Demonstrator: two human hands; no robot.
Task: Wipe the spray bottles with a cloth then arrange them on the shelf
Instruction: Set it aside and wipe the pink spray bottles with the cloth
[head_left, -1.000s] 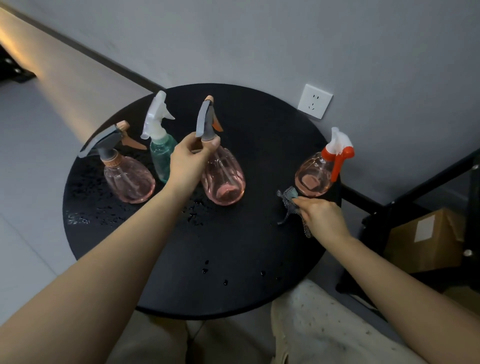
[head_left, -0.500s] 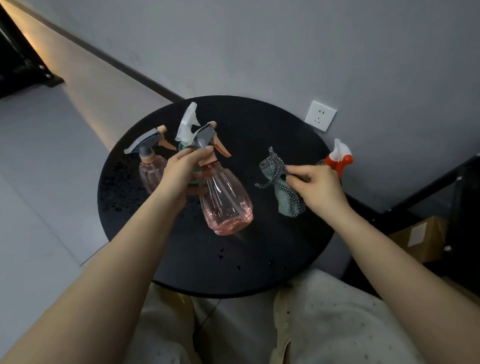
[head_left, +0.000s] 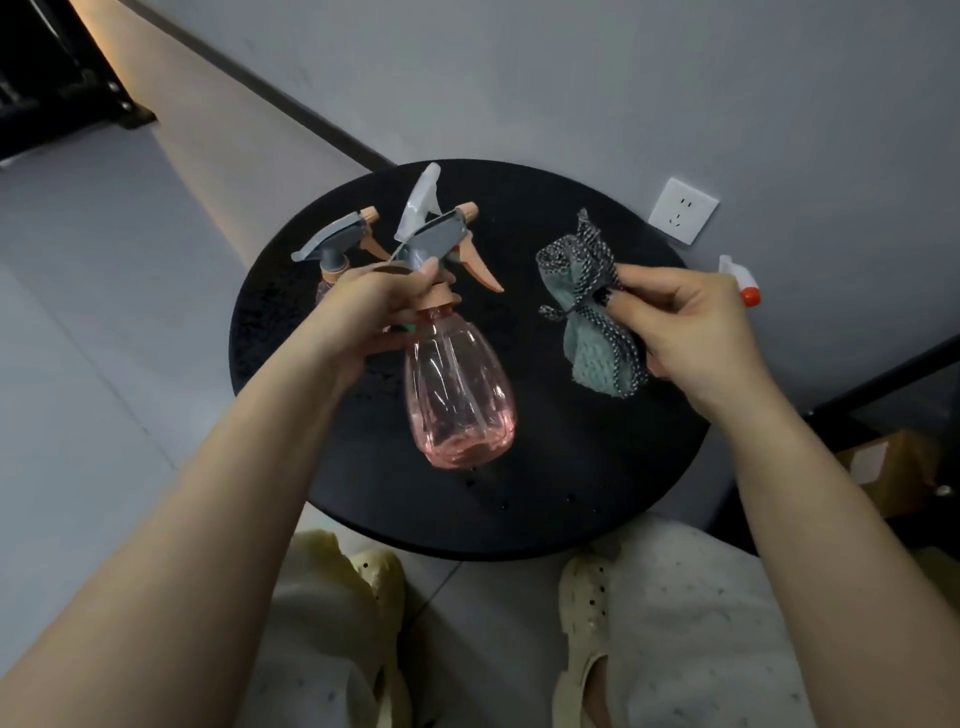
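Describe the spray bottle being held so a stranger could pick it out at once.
Over the round black table, the left hand grips a pink spray bottle by its neck. Alone among the bottles, it is lifted, its clear pink body fully visible beneath a grey head with an orange trigger.

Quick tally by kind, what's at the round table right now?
Spray bottles: 4. One pink in the left hand at, one grey-topped behind it, one white-topped, mostly hidden, one white and orange past the right hand at.
Cloths: 1.
Total: 5.
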